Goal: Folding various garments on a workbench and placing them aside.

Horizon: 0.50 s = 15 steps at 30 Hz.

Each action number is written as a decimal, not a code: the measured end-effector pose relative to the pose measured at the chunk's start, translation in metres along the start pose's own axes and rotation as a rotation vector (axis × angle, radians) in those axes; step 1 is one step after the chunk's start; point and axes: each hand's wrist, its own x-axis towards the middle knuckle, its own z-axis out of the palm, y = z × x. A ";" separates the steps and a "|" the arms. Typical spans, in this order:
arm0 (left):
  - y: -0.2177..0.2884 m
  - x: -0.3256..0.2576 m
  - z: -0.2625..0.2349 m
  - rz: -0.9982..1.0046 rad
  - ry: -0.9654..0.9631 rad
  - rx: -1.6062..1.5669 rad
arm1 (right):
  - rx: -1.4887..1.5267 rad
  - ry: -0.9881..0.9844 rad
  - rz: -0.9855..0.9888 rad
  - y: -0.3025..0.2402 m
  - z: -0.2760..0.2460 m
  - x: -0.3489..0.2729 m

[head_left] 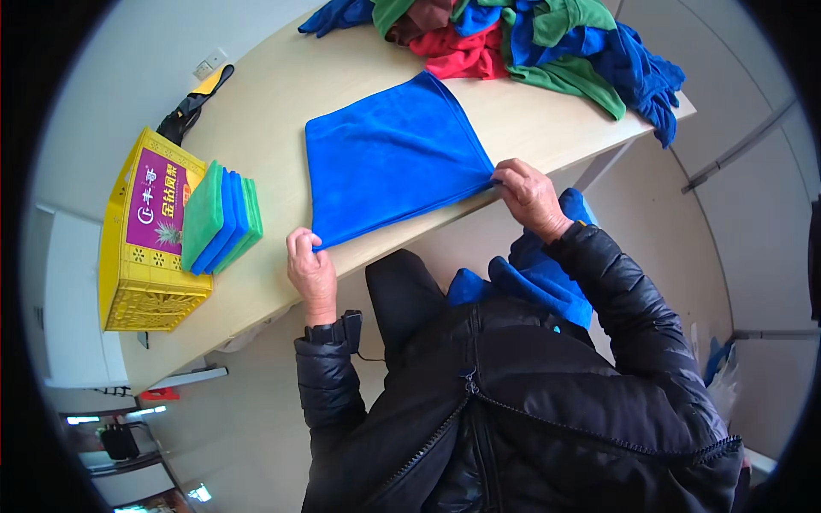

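Note:
A blue cloth (389, 158) lies spread flat on the light wooden table (282, 94). My left hand (310, 267) pinches its near left corner at the table's front edge. My right hand (528, 195) grips its near right corner. More blue cloth (530, 278) rests in my lap, below the right hand, partly hidden by my black jacket sleeve.
A stack of folded green and blue cloths (221, 218) sits on the table's left side. Beside it stands a yellow plastic crate (141, 235). A heap of unfolded blue, green and red cloths (530, 38) covers the far end. A black strap (192, 107) lies near the crate.

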 end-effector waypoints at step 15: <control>0.104 -0.022 0.035 0.313 -0.530 -0.158 | 0.438 -0.294 0.021 -0.096 0.031 0.002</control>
